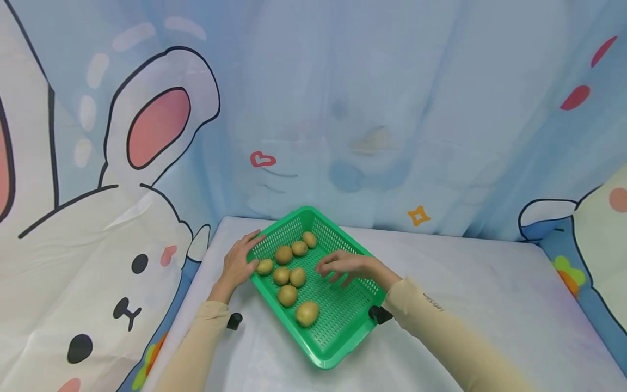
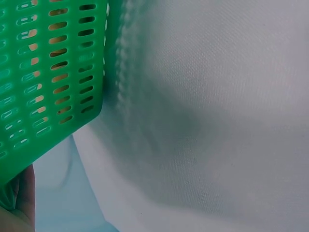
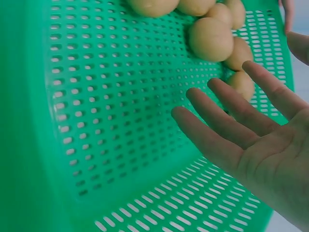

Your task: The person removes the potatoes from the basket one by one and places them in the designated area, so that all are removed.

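Observation:
A green plastic basket [image 1: 338, 318] with slotted walls stands at an angle on the table. Several potatoes [image 1: 307, 313] lie along its left side, the largest toward the near end. My left hand [image 1: 239, 262] grips the basket's left rim, its thumb beside a small potato [image 1: 265, 267]. From the left wrist view, part of that hand [image 2: 25, 198] shows at the rim, below the perforated wall [image 2: 63, 63]. Over the basket's right half hovers my right hand [image 1: 345, 265], holding nothing. In the right wrist view its fingers [image 3: 212, 130] are spread and nearly straight, pointing toward the potatoes [image 3: 211, 39].
A white cloth [image 1: 465, 294] covers the table. Behind it hangs a light blue curtain [image 1: 343, 109] with cartoon prints, and a large printed rabbit [image 1: 108, 261] fills the left side. Dark wrist camera pieces [image 1: 380, 314] sit by both wrists, one close to the basket's right rim.

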The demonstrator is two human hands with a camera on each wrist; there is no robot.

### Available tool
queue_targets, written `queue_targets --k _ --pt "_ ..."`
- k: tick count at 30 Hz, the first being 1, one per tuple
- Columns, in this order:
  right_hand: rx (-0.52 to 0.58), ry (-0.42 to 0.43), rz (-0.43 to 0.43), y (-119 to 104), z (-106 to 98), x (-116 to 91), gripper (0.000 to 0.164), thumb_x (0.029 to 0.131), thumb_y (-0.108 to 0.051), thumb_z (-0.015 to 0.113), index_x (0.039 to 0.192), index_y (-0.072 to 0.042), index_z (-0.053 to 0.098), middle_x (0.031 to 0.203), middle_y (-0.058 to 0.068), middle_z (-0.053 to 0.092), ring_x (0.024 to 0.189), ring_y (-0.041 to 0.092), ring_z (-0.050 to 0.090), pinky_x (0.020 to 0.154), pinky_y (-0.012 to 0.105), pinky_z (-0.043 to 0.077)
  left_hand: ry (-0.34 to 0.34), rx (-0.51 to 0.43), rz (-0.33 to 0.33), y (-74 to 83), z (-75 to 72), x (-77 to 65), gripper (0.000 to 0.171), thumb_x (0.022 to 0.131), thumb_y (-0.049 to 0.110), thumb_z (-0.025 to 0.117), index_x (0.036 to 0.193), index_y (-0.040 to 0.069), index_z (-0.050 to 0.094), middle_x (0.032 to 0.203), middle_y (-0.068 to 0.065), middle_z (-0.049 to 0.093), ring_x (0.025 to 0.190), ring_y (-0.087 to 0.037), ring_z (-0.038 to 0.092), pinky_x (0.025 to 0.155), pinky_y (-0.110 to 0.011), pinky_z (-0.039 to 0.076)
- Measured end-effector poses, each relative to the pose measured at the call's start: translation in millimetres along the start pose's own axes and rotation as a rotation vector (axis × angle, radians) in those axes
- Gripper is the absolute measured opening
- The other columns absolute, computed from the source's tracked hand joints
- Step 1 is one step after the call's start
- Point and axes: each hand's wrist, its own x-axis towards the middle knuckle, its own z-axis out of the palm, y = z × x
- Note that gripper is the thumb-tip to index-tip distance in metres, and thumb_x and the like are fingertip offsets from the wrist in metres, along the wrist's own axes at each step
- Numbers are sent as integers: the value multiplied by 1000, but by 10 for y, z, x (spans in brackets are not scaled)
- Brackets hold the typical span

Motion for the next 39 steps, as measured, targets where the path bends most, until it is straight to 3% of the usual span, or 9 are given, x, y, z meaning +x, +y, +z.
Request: queue_targets --k 13,21,31,39 --pt "21 -54 41 -49 227 158 41 92 -21 65 130 -4 63 127 13 63 111 43 61 82 59 52 10 5 8 -28 24 5 67 72 5 54 138 16 60 149 -4 48 122 -34 53 79 -52 47" --pt "-21 -82 68 -12 377 280 36 88 -17 70 123 -8 68 117 7 66 103 40 66 77 54 55 14 -10 14 -14 30 2 66 73 5 54 138 14 60 149 -6 48 121 -35 53 80 -52 47" --pt "-53 -120 64 -42 492 339 28 85 -7 71 113 -3 70 100 8 66 85 30 68 71 48 57 24 -17 10 15 7 23 66 72 4 55 137 13 61 148 -6 48 119 -35 54 79 -51 48" --pt "-64 -150 54 -41 540 335 25 82 -3 72 107 -2 70 92 9 70 81 24 68 70 45 57 28 -4 11 17 7 -10 67 71 5 55 137 13 61 148 -6 49 118 -34 55 78 -50 48"
